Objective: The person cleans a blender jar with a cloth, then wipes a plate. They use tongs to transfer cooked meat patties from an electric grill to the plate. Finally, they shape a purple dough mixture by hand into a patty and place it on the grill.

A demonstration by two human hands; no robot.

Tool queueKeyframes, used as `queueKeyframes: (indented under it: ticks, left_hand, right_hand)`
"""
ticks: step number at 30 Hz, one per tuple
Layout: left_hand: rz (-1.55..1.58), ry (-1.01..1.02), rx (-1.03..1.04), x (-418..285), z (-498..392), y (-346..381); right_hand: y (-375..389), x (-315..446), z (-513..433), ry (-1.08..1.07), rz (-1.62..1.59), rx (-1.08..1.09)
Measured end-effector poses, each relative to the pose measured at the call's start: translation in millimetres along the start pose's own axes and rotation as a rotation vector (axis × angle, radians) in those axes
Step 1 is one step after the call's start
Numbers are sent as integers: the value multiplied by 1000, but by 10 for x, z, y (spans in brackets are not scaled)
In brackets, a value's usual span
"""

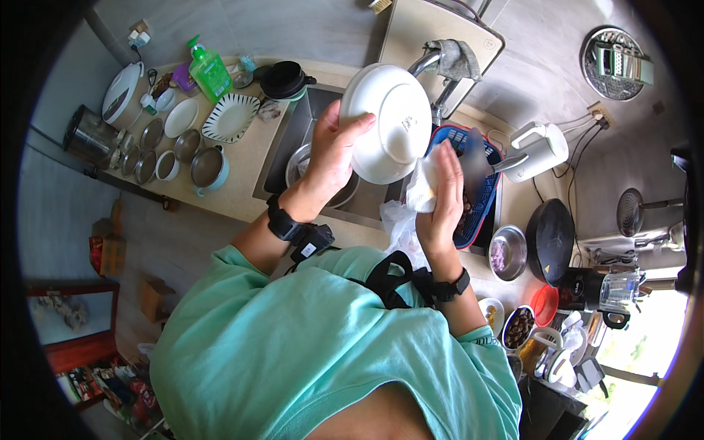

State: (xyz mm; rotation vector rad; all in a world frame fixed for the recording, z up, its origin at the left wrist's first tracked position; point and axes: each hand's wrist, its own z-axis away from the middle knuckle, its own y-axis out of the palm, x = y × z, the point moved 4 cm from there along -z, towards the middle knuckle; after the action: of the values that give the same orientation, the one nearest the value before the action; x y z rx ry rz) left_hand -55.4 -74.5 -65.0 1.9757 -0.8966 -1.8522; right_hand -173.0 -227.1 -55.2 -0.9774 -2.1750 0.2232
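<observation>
My left hand (pixel 330 148) grips a white bowl (pixel 385 124) by its rim, above the sink; the bowl is tilted so that its underside and foot ring face the camera. Just right of it, my right hand (pixel 446 192) holds a folded white cloth or paper towel (pixel 423 187) under its fingers and palm, close to the bowl's lower edge. Below the bowl, a round metal basin (pixel 294 168) is partly hidden in the stainless steel sink (pixel 275 165). A blue plastic basket (pixel 481 212) with dark items inside stands behind my right hand.
Left on the counter are metal bowls (pixel 206 168), a striped-rim plate (pixel 231 117) and a green pump bottle (pixel 210 71). The faucet (pixel 426 63) rises behind the bowl. An electric kettle or hand mixer (pixel 536 151), a metal bowl (pixel 514 250) and a black pan (pixel 550 242) stand right.
</observation>
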Motion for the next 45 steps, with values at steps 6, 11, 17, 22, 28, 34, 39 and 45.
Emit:
queueKeyframes:
  ticks: [6,11,17,22,28,34,39,45]
  left_hand:
    - [52,-36,32,105,32,98]
    - [125,-79,-45,34,-128,-95]
    - [205,-120,-3,97,-128,1]
    - [170,-71,-42,63,-159,28]
    - [-5,77,81,-25,-166,-95]
    - [-281,150,292,15,89,-81]
    - [-419,89,343,-140,273,-210]
    - [-283,174,160,-388,477,-196]
  right_hand:
    - [386,-4,-141,-274,390,263]
    - [-10,-70,34,-338,380,257]
    - [285,62,-210,-282,352,232]
    - [288,53,-11,-490,506,348]
    - [-41,-82,-203,-261,287,103]
    - [391,105,-730,-450,371,221]
    - [379,-331,-816,-229,491,170]
    - [827,-798,-3,381,184,633]
